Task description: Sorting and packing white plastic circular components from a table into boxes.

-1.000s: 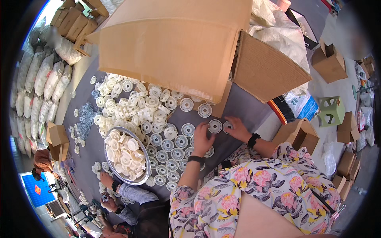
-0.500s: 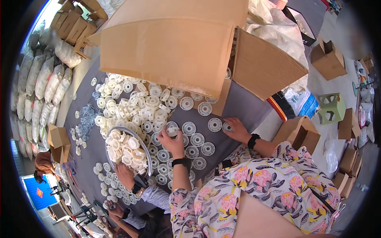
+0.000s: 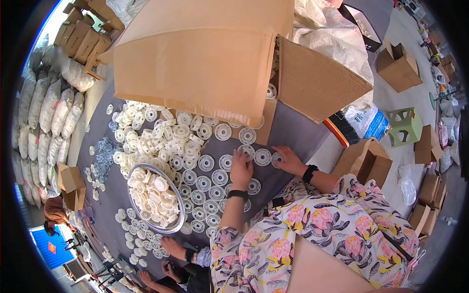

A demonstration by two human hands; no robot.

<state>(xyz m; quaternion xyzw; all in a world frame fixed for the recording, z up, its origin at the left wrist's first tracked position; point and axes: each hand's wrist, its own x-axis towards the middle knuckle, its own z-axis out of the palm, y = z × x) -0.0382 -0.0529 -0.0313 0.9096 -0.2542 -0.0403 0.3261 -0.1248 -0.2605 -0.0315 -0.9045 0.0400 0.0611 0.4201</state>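
Round white plastic wheels lie flat in loose rows on the dark grey tabletop. My left hand (image 3: pixel 241 171) is closed at the left edge of one white plastic wheel (image 3: pixel 248 152), with its fingertips on it. Just right of that lies another wheel (image 3: pixel 262 156), between my two hands. My right hand (image 3: pixel 291 161) has its fingers curled over the wheel (image 3: pixel 277 159) at the right end of this short row. The undersides of both hands are hidden. Left of my left hand, more wheels (image 3: pixel 203 183) lie flat, several of them side by side.
A large cardboard box (image 3: pixel 195 68) stands at the far side, its flap over the table. A heap of cream plastic parts (image 3: pixel 156 136) and a metal bowl (image 3: pixel 181 205) full of them are at left. Co-workers' hands (image 3: pixel 174 248) are at lower left. A green stool (image 3: pixel 405 125) stands right.
My left hand has moved right with a wheel, to the row by my right hand. My right hand stays on its wheel. A co-worker's hand has left the bowl.
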